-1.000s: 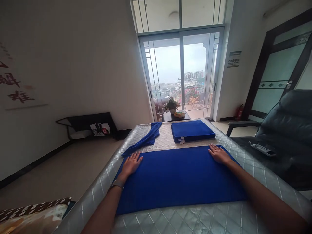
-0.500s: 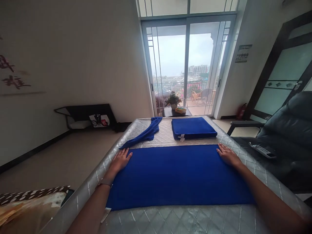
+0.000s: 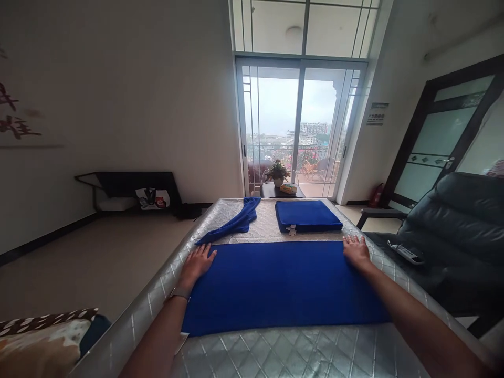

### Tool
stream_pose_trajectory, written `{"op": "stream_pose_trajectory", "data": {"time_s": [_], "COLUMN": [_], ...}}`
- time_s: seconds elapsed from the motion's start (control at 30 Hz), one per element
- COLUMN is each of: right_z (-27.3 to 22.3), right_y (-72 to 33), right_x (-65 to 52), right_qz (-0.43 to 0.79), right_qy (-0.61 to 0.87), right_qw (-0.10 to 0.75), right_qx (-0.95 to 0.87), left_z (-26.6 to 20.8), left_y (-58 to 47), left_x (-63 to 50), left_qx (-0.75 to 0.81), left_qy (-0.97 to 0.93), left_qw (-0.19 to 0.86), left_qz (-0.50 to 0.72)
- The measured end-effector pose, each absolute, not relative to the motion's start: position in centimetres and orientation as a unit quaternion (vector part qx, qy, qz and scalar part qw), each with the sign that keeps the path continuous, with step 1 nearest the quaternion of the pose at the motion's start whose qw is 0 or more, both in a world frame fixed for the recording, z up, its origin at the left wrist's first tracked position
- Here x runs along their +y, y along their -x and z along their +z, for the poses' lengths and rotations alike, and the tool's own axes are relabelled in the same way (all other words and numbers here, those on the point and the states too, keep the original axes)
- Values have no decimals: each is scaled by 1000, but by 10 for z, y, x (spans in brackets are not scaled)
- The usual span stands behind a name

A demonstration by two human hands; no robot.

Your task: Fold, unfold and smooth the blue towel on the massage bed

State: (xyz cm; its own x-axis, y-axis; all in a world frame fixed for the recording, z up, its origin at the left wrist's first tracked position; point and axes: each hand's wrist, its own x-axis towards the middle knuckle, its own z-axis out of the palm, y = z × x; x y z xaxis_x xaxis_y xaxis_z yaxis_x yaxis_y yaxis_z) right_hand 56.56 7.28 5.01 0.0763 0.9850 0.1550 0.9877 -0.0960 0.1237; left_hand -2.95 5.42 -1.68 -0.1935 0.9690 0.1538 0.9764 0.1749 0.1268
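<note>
A blue cloth point(image 3: 275, 286) lies spread flat across the quilted silver mattress point(image 3: 299, 349). My left hand point(image 3: 198, 262) rests on its far left corner, palm down and fingers spread. On the far right corner lies my right hand point(image 3: 356, 252), also flat with its fingers apart. Beyond the cloth, a neat stack of folded blue cloths point(image 3: 309, 215) with a white tag sits to the right. A crumpled blue cloth point(image 3: 232, 223) lies to the left of it, just past my left hand. A white label sticks out near the spread cloth's near left corner, by my left forearm.
A dark leather armchair point(image 3: 437, 231) with a white device point(image 3: 405, 253) on it stands to the right. Past the mattress, a small table holds a potted plant point(image 3: 277, 173). A patterned bundle point(image 3: 47, 341) is at the lower left. A white bag point(image 3: 153, 199) leans by the wall.
The camera view has tilted up a little. My right hand appears slightly further in at the cloth's right corner. Both hands stay flat on the cloth, which looks unchanged.
</note>
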Motion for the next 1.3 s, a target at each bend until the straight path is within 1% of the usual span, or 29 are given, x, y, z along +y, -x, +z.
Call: {"op": "stream_pose_trajectory", "data": {"time_s": [0.1, 0.2, 0.33, 0.47, 0.63, 0.87, 1.0, 1.1, 1.3], "right_z": [57, 49, 32, 22, 18, 10, 1, -4, -6], "right_y": [-516, -454, -381, -355, -395, -539, -602, -618, -612], "right_x": [69, 64, 52, 48, 58, 81, 89, 91, 90], "right_qz": [-96, -67, 36, 106, 106, 50, 28, 28, 24], "right_qy": [695, 639, 550, 539, 576, 677, 716, 723, 726], "right_qw": [23, 28, 63, 51, 35, -6, -3, 7, 27], "right_qx": [-712, -766, -832, -834, -810, -734, -698, -691, -686], "left_z": [-14, -12, -10, -4, -1, -9, -16, -20, -25], "left_y": [28, 27, 27, 24, 21, 28, 32, 36, 41], "left_x": [53, 53, 50, 46, 44, 51, 55, 57, 59], "left_qx": [-765, -769, -767, -767, -776, -770, -773, -774, -765], "left_qy": [638, 634, 636, 637, 627, 635, 631, 631, 639], "left_qw": [8, 2, 3, -8, -18, 3, 3, 8, 32], "left_qz": [-90, -87, -85, -74, -57, -58, -58, -59, -77]}}
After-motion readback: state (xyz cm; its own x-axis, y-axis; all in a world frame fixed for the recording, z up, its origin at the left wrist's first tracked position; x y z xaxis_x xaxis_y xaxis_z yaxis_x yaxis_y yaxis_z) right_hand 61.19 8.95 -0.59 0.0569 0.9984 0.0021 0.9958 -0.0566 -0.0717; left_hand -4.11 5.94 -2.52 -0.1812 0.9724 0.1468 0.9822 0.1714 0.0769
